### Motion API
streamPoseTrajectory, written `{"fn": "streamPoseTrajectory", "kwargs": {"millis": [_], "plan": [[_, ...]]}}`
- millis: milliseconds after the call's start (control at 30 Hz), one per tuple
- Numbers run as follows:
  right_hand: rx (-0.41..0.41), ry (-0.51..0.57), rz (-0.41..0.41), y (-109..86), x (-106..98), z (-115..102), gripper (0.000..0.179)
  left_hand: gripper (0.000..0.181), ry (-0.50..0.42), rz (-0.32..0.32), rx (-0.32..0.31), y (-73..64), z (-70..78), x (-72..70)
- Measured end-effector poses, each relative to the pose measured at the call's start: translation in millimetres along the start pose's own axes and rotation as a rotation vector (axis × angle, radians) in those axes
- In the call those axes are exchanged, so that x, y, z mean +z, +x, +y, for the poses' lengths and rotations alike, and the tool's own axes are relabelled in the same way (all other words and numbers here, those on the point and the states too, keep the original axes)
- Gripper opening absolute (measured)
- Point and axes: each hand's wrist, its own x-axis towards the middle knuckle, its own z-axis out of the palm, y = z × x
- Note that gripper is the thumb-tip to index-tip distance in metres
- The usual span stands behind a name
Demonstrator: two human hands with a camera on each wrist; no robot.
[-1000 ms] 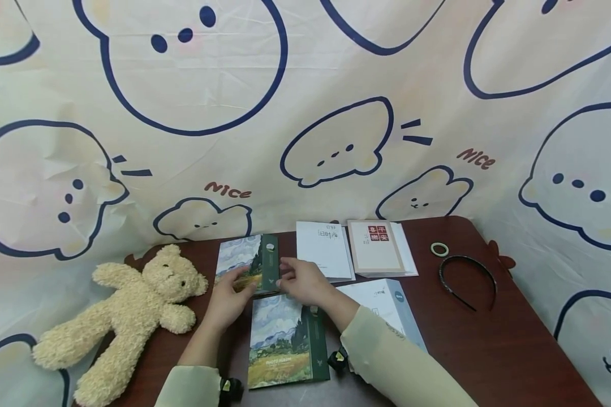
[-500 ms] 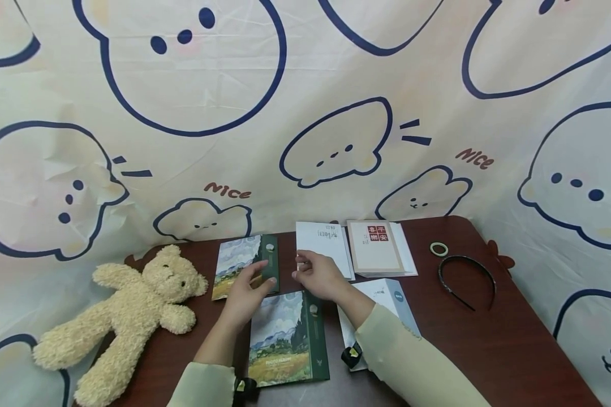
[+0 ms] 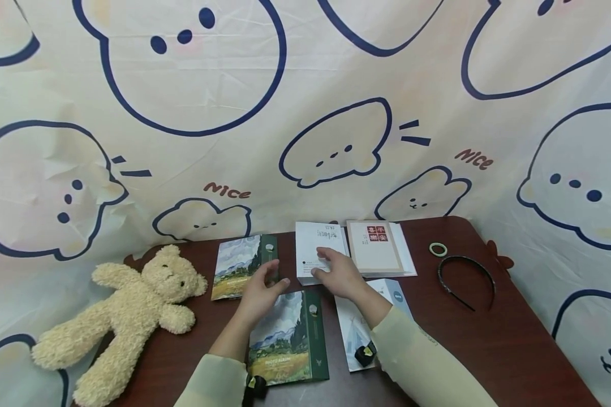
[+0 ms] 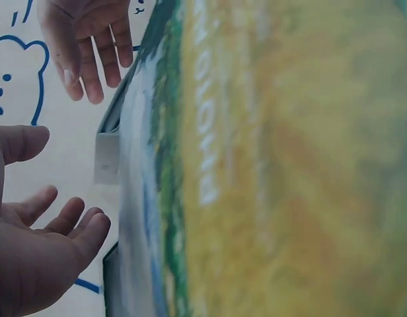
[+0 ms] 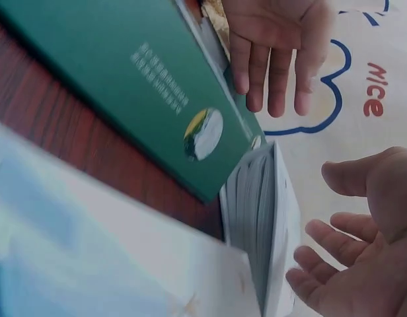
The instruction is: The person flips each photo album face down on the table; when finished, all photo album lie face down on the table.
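Observation:
My left hand [image 3: 259,294], fingers loosely spread, hovers at the right corner of the smaller painted photo album [image 3: 236,263], above the top of the larger matching photo album [image 3: 285,350]. Over the lower right of a white book [image 3: 310,237] is my right hand [image 3: 343,277], thumb and fingers apart. In the left wrist view, neither the left hand [image 4: 45,264] nor the right hand [image 4: 91,39] holds anything. From the right wrist, page edges of the white book [image 5: 253,205] appear beside the right hand [image 5: 369,244]; whether they touch, I cannot tell.
A beige-covered book with red squares [image 3: 377,260] lies right of the white book. Nearer is a white-and-blue book [image 3: 353,333]. A plush bear [image 3: 132,305] lies at the left. A pale green bangle [image 3: 438,244] and dark headband [image 3: 440,277] lie right. Patterned cloth [image 3: 224,158] hangs behind.
My hands have left the smaller album. Both have moved right, the right hand now over the white book and the left hand at the album's corner. The albums have barely shifted.

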Motion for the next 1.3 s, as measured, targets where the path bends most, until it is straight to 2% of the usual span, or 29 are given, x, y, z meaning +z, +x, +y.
{"fn": "streamPoseTrajectory", "kwargs": {"millis": [200,367,800,933,1100,1300], "plan": [[-0.001,-0.042,0.021,-2.4,-4,11,0.06,0.063,-0.027,-0.019,-0.021,3.5,-3.3,8.8],[0.024,-0.061,0.032,-4.7,-9,16,0.062,0.066,-0.035,-0.05,-0.033,4.1,1.2,13.5],[0.104,-0.052,-0.015,-5.4,-15,21,0.069,0.074,-0.059,-0.129,-0.048,9.3,8.4,27.3],[0.133,-0.04,-0.03,-3.1,-15,23,0.071,0.076,-0.05,-0.134,-0.067,10.6,8.9,28.6],[0.128,-0.05,-0.047,-0.3,-12,25,0.073,0.076,-0.043,-0.133,-0.092,11.2,7.7,27.4],[0.124,-0.064,-0.048,3.3,-8,25,0.073,0.072,-0.034,-0.137,-0.087,11.9,5.7,24.9]]}}
